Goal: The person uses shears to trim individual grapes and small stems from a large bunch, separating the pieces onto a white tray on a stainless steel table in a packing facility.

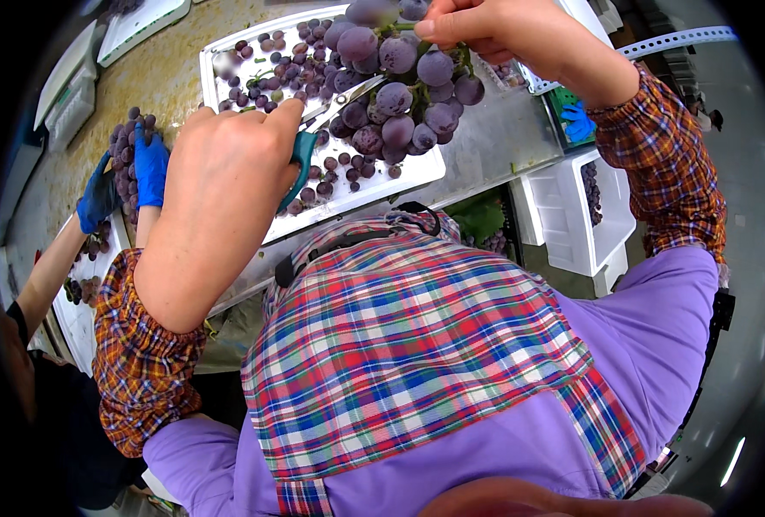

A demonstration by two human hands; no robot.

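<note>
My left hand (232,168) is closed round the teal handles of a small pair of scissors (302,159). The scissors' narrow metal blades reach into the lower left side of a bunch of large purple grapes (397,129); whether the tips touch a stem is hard to tell. Pinched by its green stem, the bunch hangs from my right hand (494,30) near the top of the view. Beneath it lies a shallow white tray (417,177) strewn with loose small grapes and bits of stem. Part of the tray is hidden behind the bunch and my left hand.
At the left, a co-worker's blue-gloved hands (150,168) hold another grape bunch (126,159) over a second white tray (77,323). A white crate (563,215) with grapes stands low at the right, beside the metal table edge. A blue glove (578,122) lies in a green container.
</note>
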